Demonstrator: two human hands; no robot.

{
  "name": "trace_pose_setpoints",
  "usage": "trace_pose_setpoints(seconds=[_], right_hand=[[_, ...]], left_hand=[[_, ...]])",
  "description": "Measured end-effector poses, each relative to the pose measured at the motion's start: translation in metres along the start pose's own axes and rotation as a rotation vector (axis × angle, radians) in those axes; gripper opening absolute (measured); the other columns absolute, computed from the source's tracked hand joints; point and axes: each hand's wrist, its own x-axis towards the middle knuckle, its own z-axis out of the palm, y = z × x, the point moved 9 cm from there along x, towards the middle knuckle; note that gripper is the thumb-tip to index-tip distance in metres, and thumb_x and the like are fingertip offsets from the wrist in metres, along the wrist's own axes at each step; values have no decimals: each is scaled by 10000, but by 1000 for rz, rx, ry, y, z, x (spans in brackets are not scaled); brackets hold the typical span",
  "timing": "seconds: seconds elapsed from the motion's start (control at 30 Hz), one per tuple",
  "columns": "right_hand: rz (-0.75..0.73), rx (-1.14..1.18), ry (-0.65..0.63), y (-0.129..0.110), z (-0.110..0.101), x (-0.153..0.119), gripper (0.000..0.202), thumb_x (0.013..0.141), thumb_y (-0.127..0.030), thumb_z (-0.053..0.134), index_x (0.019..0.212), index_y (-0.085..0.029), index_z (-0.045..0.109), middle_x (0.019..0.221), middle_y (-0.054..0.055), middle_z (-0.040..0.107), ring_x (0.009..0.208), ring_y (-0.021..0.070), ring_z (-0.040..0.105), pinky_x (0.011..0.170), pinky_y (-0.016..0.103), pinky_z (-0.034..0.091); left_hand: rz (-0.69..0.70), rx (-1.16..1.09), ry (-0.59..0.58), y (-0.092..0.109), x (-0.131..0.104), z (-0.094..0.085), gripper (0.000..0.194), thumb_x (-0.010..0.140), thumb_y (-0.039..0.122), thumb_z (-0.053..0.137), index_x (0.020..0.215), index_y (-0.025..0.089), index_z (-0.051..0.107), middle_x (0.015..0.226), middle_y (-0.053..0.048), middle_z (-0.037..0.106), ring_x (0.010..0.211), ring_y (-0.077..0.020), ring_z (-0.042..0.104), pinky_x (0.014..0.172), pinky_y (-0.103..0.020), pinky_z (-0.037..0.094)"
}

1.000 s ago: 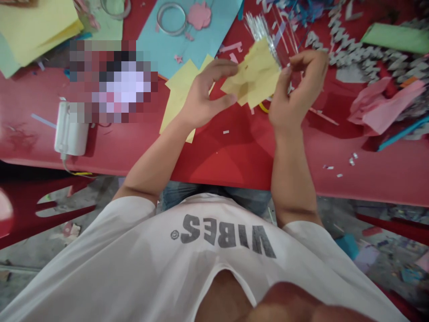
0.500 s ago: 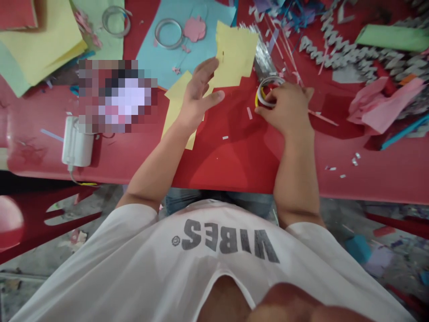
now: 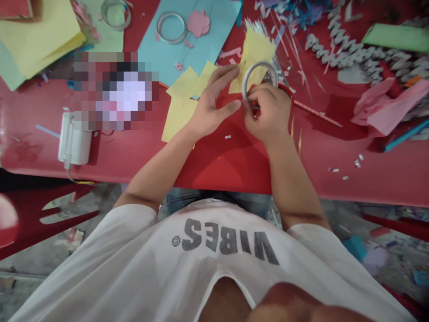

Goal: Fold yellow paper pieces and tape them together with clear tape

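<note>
My right hand point(image 3: 266, 109) pinches a roll of tape point(image 3: 246, 80), raised in front of a yellow paper piece point(image 3: 255, 49). My left hand point(image 3: 214, 103) has its fingers apart, with the fingertips at the lower left edge of that paper; whether they touch it is unclear. Other yellow paper pieces point(image 3: 182, 105) lie beside and partly behind my left hand. Silvery strips point(image 3: 256, 26) show behind the top of the raised yellow paper.
Blue paper point(image 3: 191, 53) bears a tape ring point(image 3: 170, 27) and a pink flower cutout point(image 3: 199, 23). A white device point(image 3: 75, 138) with a cable sits left. Pink crumpled paper point(image 3: 385, 107), a green roll point(image 3: 395, 38) and grey garlands point(image 3: 355, 53) lie right.
My right hand has lifted the tape roll and brought it left, nearer my left hand. The yellow paper has shifted right and now stands over the silvery strips. My left hand has moved slightly right.
</note>
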Motion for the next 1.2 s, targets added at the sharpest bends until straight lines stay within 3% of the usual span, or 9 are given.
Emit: trace_pose_setpoints(seconds=[0.2, 0.47, 0.6, 0.8, 0.9, 1.0, 1.2], right_hand=[[-32, -91, 12, -6, 1, 0, 266, 1057, -520, 400, 1065, -366, 617, 1165, 50, 699, 1108, 353, 612, 958, 587, 452], [32, -180, -6, 3, -1, -2, 333, 1065, -563, 359, 1121, -356, 614, 1137, 79, 694, 1114, 379, 613, 956, 610, 460], [36, -155, 15, 6, -4, -1, 347, 1059, -576, 347, 1136, -372, 617, 1147, 69, 697, 1133, 376, 600, 987, 630, 440], [-27, -76, -50, -3, 4, -1, 285, 1033, -580, 395, 1144, -445, 620, 1172, 1, 718, 1151, 360, 583, 1040, 649, 393], [-21, -59, -65, -5, 8, -1, 251, 1029, -570, 414, 1125, -474, 625, 1191, -32, 717, 1153, 345, 576, 1056, 644, 377], [-32, -65, -61, -7, 9, 0, 300, 1038, -569, 400, 1127, -418, 643, 1227, -8, 699, 1150, 353, 579, 1063, 652, 364], [-29, -74, -53, -9, 9, -1, 343, 1061, -530, 344, 1116, -383, 650, 1248, 32, 683, 1153, 363, 593, 1066, 648, 359]], left_hand=[[35, 9, -18, 17, -5, 8, 508, 904, 485, 637, 1397, 388, 561, 1477, -62, 564, 1439, -329, 482, 1204, -591, 426], [39, 120, -17, 14, -6, 7, 523, 840, 368, 657, 1346, 467, 566, 1456, 10, 590, 1406, -310, 490, 1182, -627, 406], [46, 122, 37, 19, -7, 4, 477, 829, 353, 663, 1297, 422, 598, 1420, 1, 614, 1360, -288, 522, 1171, -597, 433], [130, 160, 26, 14, -5, 7, 614, 906, 307, 528, 1473, 514, 415, 1305, -7, 679, 1405, -271, 501, 1120, -639, 431], [105, 117, 53, 12, -4, 4, 551, 875, 288, 558, 1387, 490, 526, 1291, -20, 682, 1345, -282, 549, 1095, -628, 475], [70, 47, 123, 16, -4, -1, 434, 830, 261, 594, 1228, 427, 647, 1284, -46, 671, 1240, -275, 620, 1073, -573, 526], [24, 123, 135, 15, -5, 0, 316, 887, 287, 562, 1154, 432, 648, 1216, -39, 688, 1189, -295, 619, 1027, -602, 503]])
